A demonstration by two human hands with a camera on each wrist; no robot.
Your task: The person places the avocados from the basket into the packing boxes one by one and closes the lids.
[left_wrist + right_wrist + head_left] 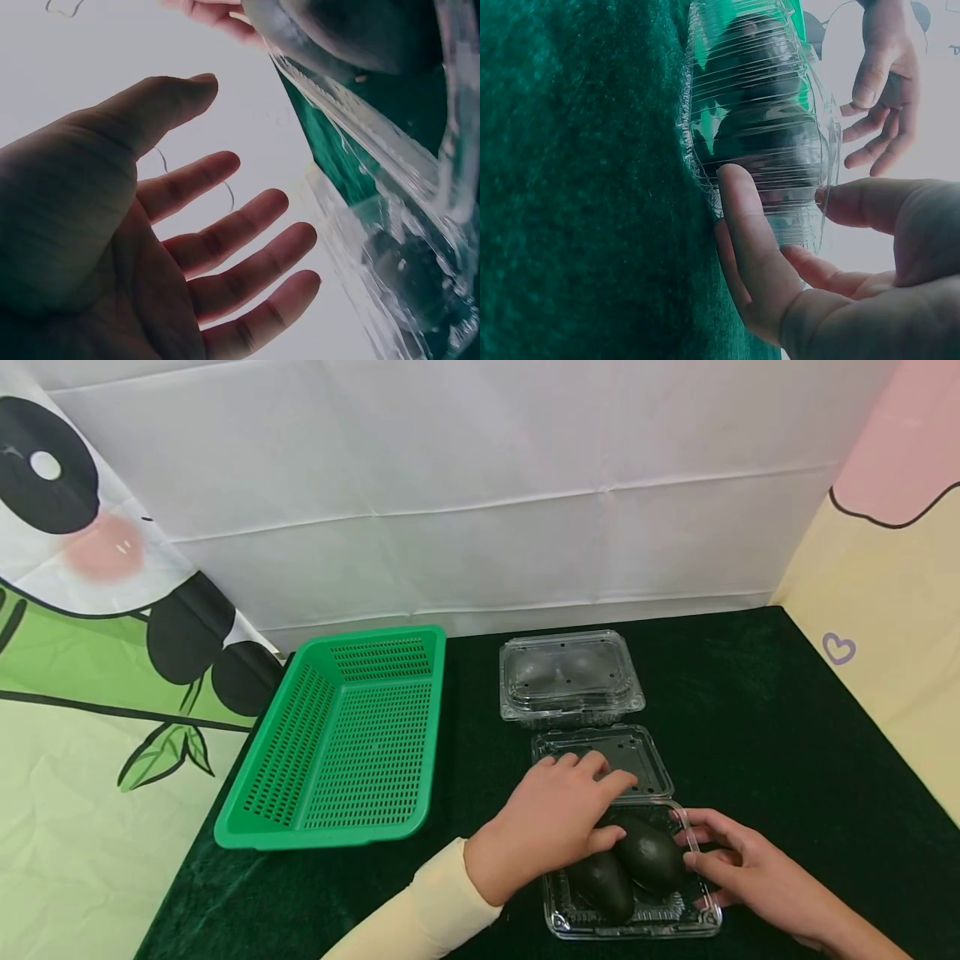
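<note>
An open clear plastic clamshell box (637,933) lies at the front, its lid (648,762) folded back behind it. Two dark avocados sit side by side in it, one on the right (655,860) and one on the left (609,889), partly covered by my left hand (543,818). That hand hovers over the box with its fingers spread, and the left wrist view shows nothing in its palm. My right hand (746,864) grips the box's right wall, thumb at the rim and fingers (742,217) along the outer side.
Behind the open lid stands a closed clear box (570,681) with dark round things inside. A green perforated basket (433,735) is to the left, with nothing in it. A dark green cloth (750,718) covers the table, and white fabric (480,568) hangs at the back.
</note>
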